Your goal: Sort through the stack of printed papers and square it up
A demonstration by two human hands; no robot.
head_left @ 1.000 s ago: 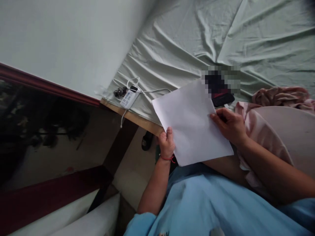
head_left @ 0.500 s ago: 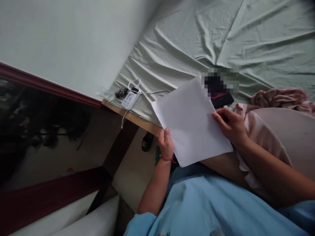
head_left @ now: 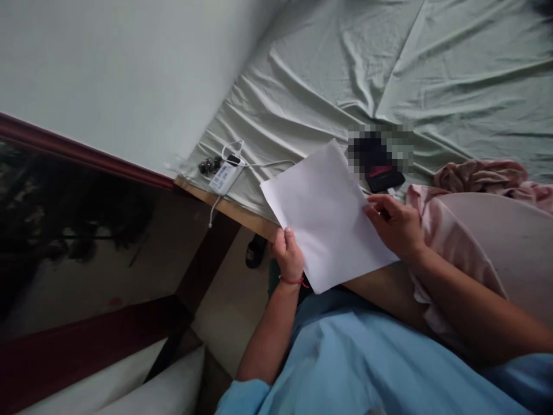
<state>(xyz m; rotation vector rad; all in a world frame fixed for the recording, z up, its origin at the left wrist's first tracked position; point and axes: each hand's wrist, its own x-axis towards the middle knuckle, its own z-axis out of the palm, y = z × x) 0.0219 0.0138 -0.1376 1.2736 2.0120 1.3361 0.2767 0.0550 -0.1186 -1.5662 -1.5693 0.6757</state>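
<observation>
I see the paper (head_left: 326,216) held flat over the bed's (head_left: 345,69) near edge and my lap. Left hand (head_left: 287,256) closed on its lower left edge, right hand (head_left: 395,225) pinching the right edge. Dark phone (head_left: 380,170) just beyond the paper, charger (head_left: 224,176) at the bed's corner.

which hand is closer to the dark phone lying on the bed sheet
Right. The right hand grips the white paper at its edge just below the dark phone. The left hand holds the paper's opposite edge, across the sheet from the phone.
</observation>
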